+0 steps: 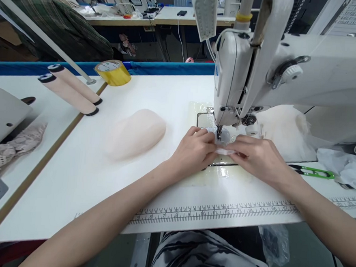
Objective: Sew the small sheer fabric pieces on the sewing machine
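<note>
A small piece of thin white fabric [224,151] is stretched between my two hands, just in front of the needle and presser foot [219,131] of a white sewing machine [233,80]. My left hand [197,148] pinches its left end, fingers bent. The right end is pinched between the thumb and fingers of my right hand [254,155]. Whether the fabric lies under the foot I cannot tell. To the left, a pale pink moulded cup-shaped piece [138,137] rests on the white table [100,193].
Two pale thread spools [70,87] and a yellow tape roll [113,72] lie at the back left. Beige lace [15,150] sits far left. On the right are pale sheer fabric [283,128], green thread snips [314,172] and white cloth [348,167]. A person [60,27] is beyond the table.
</note>
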Demonstrator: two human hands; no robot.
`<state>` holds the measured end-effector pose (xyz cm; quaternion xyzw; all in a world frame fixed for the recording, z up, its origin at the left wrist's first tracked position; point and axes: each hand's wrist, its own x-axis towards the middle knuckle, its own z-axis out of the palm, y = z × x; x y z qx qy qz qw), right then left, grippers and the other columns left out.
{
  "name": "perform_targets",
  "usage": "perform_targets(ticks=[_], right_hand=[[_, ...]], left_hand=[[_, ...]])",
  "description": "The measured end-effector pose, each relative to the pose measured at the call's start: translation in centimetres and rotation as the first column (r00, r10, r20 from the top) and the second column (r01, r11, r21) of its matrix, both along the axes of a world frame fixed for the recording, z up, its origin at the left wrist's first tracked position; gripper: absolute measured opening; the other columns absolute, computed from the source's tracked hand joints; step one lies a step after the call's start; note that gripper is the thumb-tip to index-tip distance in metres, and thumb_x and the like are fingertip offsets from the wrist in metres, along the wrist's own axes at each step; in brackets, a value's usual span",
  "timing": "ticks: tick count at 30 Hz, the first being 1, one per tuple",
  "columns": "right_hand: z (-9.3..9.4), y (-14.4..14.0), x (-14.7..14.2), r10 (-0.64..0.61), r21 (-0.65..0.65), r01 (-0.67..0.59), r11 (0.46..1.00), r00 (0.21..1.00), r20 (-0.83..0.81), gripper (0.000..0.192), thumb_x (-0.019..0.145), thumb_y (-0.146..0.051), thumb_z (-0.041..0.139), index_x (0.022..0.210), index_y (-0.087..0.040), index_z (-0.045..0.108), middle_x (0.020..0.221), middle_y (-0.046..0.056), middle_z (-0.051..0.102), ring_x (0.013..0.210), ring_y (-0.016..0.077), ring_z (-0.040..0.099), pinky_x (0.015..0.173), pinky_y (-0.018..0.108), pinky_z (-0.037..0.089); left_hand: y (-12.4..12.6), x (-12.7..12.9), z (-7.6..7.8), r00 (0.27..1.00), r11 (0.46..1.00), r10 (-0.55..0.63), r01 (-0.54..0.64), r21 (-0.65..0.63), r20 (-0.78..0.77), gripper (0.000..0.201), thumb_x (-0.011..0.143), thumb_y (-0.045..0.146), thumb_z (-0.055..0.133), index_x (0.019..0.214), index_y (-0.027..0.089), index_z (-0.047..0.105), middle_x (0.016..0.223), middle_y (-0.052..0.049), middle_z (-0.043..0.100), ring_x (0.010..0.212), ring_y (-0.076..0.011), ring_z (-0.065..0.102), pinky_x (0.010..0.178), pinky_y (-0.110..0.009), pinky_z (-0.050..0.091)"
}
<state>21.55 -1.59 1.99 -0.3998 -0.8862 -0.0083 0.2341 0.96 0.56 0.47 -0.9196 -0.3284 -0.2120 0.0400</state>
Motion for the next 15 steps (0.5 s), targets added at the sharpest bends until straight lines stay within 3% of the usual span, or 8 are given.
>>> perform_targets(ticks=[4, 7, 10, 15], right_hand=[[0.1, -0.9, -0.3, -0.009, 0.13, -0.015, 0.991, 0.983, 0.183, 0.022, 0.087, -0.013, 0.053, 0.073, -0.017, 0.068, 0.06, -0.002, 0.059, 0.049, 0.0102, 0.047, 0.042, 0.026, 0.024], [0.0, -1.0, -0.5, 0.025, 0.241, -0.072, 0.968, 0.981, 0.192, 0.024, 0.084, -0.008, 0.055, 0.064, -0.017, 0.065, 0.069, 0.001, 0.065, 0.065, 0.0142, 0.056, 0.052, 0.027, 0.036], [-0.3, -0.8, -0.5, 0.099, 0.249, -0.137, 0.959, 0.982, 0.161, 0.016, 0.084, -0.008, 0.058, 0.075, -0.016, 0.069, 0.092, 0.004, 0.071, 0.093, 0.02, 0.06, 0.077, 0.033, 0.046], [-0.6, -0.7, -0.3, 0.177, 0.199, -0.204, 0.958, 0.973, 0.145, 0.017, 0.086, -0.005, 0.055, 0.088, -0.014, 0.07, 0.097, 0.005, 0.073, 0.096, 0.019, 0.063, 0.089, 0.036, 0.05]], left_hand=[[-0.7, 0.1, 0.0, 0.997, 0.984, -0.007, 0.02, 0.175, -0.076, 0.018, 0.088, 0.019, 0.052, 0.095, 0.02, 0.069, 0.083, -0.004, 0.065, 0.08, -0.0196, 0.051, 0.08, -0.036, 0.038], [-1.4, 0.2, 0.1, 0.995, 0.973, 0.006, 0.017, 0.229, -0.101, 0.021, 0.084, 0.016, 0.054, 0.1, 0.019, 0.067, 0.09, -0.005, 0.067, 0.086, -0.0213, 0.053, 0.084, -0.038, 0.039], [-2.2, 0.0, 0.0, 0.996, 0.973, 0.012, 0.009, 0.23, -0.091, 0.023, 0.085, 0.017, 0.055, 0.106, 0.016, 0.066, 0.108, -0.007, 0.067, 0.101, -0.0229, 0.055, 0.09, -0.04, 0.038], [-2.8, -0.7, -0.5, 0.995, 0.99, 0.006, 0.009, 0.144, -0.101, 0.029, 0.092, 0.017, 0.048, 0.118, 0.014, 0.061, 0.122, -0.009, 0.064, 0.117, -0.0215, 0.055, 0.102, -0.041, 0.034]])
